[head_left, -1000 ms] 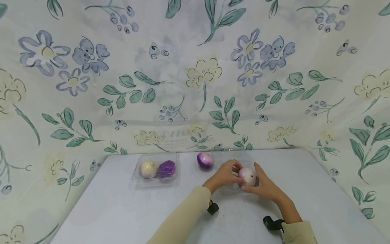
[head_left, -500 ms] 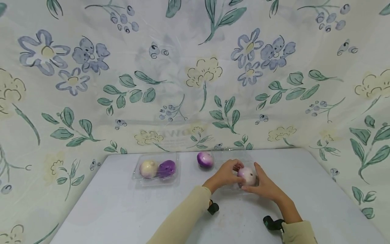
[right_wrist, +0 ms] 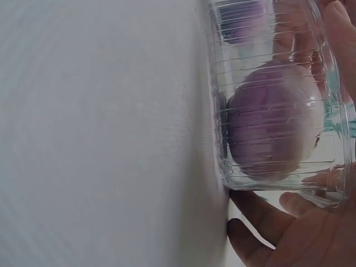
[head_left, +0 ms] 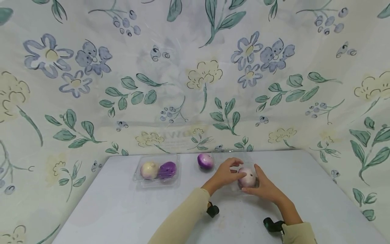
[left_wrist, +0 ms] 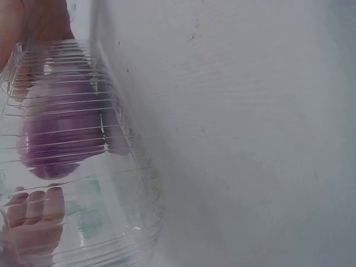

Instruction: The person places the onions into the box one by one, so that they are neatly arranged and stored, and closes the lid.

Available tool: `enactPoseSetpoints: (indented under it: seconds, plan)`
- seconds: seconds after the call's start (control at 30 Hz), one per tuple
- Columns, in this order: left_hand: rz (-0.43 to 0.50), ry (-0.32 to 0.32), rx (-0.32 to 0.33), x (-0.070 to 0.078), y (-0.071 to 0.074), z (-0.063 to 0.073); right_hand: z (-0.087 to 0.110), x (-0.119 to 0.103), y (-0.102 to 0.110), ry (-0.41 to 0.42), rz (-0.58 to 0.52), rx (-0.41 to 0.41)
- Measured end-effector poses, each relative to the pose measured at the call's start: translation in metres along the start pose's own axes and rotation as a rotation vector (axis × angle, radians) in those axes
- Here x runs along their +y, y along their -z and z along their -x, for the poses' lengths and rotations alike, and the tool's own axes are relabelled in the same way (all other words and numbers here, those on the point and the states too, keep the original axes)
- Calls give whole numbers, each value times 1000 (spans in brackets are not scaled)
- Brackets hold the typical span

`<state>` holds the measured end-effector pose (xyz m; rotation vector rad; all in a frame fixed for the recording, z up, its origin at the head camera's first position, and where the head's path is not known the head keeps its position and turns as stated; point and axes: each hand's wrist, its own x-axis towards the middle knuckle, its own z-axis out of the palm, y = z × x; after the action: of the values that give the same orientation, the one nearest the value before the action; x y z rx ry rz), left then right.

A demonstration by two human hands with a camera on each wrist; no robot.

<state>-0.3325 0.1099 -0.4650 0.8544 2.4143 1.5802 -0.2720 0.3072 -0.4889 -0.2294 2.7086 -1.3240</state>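
Note:
A purple-and-white onion (head_left: 247, 177) sits in a clear plastic box (right_wrist: 272, 187) on the right half of the table. My left hand (head_left: 226, 173) is over the box's left part, fingers loosely bent and raised off the onion, its thumb tip overlapping the onion in the head view. My right hand (head_left: 265, 185) holds the box's right end, thumb along the front and fingers up the far side. Through the box's ribbed wall, the left wrist view shows the onion (left_wrist: 61, 122) and several blurred fingertips (left_wrist: 34, 206).
Another purple-and-white onion (head_left: 205, 161) lies on the table left of the box's raised clear lid (head_left: 220, 156). Farther left, a second clear box (head_left: 142, 183) holds a pale onion (head_left: 149, 169) and a deep purple vegetable (head_left: 167, 170). A floral cloth (head_left: 182, 101) hangs behind the table.
My left fingers have opened and lifted off the onion, which stays in the box. The right hand keeps its place at the box's end. The head view has tilted slightly.

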Motion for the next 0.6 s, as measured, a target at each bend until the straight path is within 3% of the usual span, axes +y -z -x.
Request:
enactPoseSetpoints:
  seconds: [0.37, 0.6]
  plan:
    - [-71, -27, -6, 3, 11, 4, 2, -4, -2, -10, 2, -8]
    - [14, -38, 41, 6, 28, 3, 0, -3, -2, -13, 2, -5]
